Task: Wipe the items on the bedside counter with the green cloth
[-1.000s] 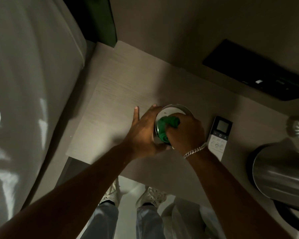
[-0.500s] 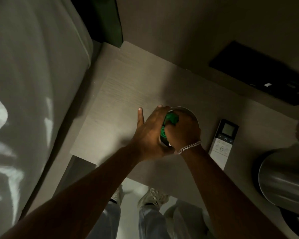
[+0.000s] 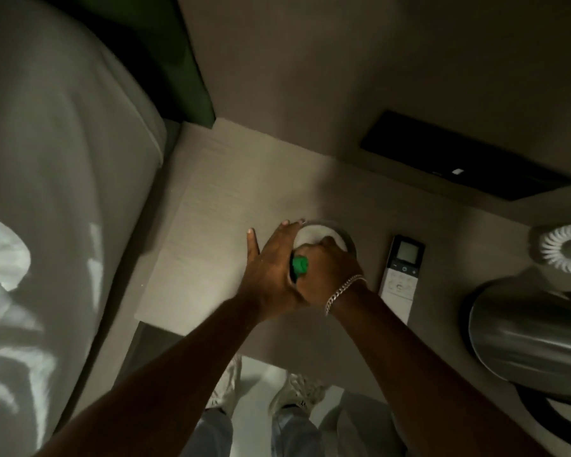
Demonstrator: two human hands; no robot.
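A round grey bowl with a white inside (image 3: 323,233) stands on the wooden bedside counter (image 3: 225,206). My left hand (image 3: 271,268) wraps its left side and steadies it, thumb stretched out on the counter. My right hand (image 3: 330,268), with a silver bracelet at the wrist, is closed on the bunched green cloth (image 3: 300,265) and presses it into the near part of the bowl. Only a small patch of cloth shows between my hands.
A white remote with a small screen (image 3: 401,275) lies just right of the bowl. A shiny metal kettle (image 3: 528,334) and a ribbed white round object (image 3: 567,252) stand at the right. A black panel (image 3: 459,163) sits on the wall. The bed (image 3: 47,225) borders the counter's left.
My right hand with the cloth has slid toward the near side of the bowl, uncovering its white inside at the far side. The left hand keeps its hold.
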